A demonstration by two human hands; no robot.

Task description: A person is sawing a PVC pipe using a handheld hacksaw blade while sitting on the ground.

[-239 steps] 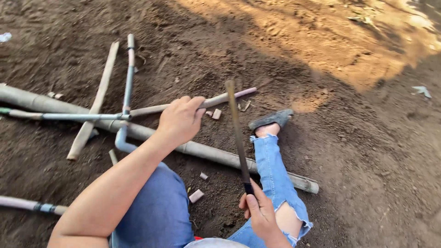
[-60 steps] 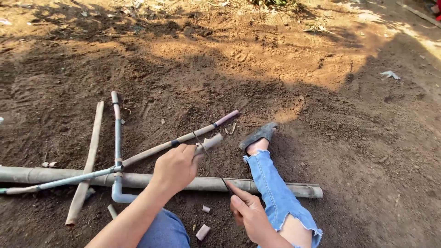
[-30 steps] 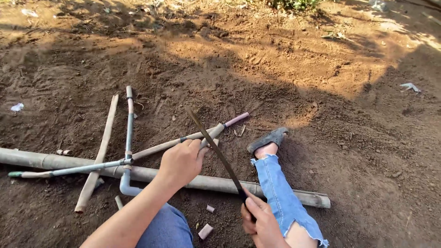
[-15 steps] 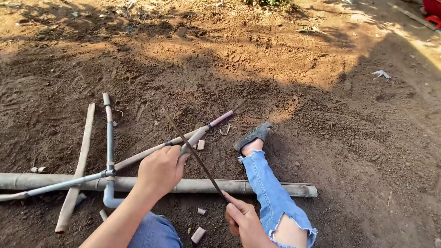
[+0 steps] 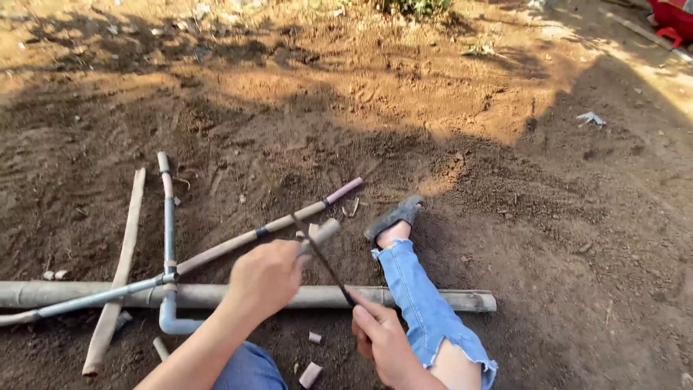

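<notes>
Brown soil (image 5: 505, 217) fills the view, sunlit toward twelve and one o'clock and shaded across the middle. Lying on it from nine o'clock toward four is a long thick pipe (image 5: 216, 295), the biggest piece there. The person's leg in torn blue jeans (image 5: 422, 307) stretches out from five o'clock toward the centre, crossing over the thick pipe, with a grey sandal (image 5: 393, 217) on the foot. A thin grey pipe frame (image 5: 168, 238) runs upright at about nine o'clock, bends at its lower end and joins a slanted branch that passes over the thick pipe. From that joint another thin pipe with a pinkish end (image 5: 289, 217) slants up toward the centre. A pale wooden stick (image 5: 119, 267) lies tilted just outside the frame at eight to nine o'clock.

The left hand (image 5: 266, 278) is closed in a fist around a short pale pipe piece (image 5: 321, 232), held above the ground at centre. The right hand (image 5: 382, 343), at six o'clock, is curled tight round the handle end of a thin dark saw blade (image 5: 321, 256), which slants up and meets the short piece. Small cut-off pipe bits (image 5: 312, 374) lie on the soil near six o'clock, between the knees.
</notes>
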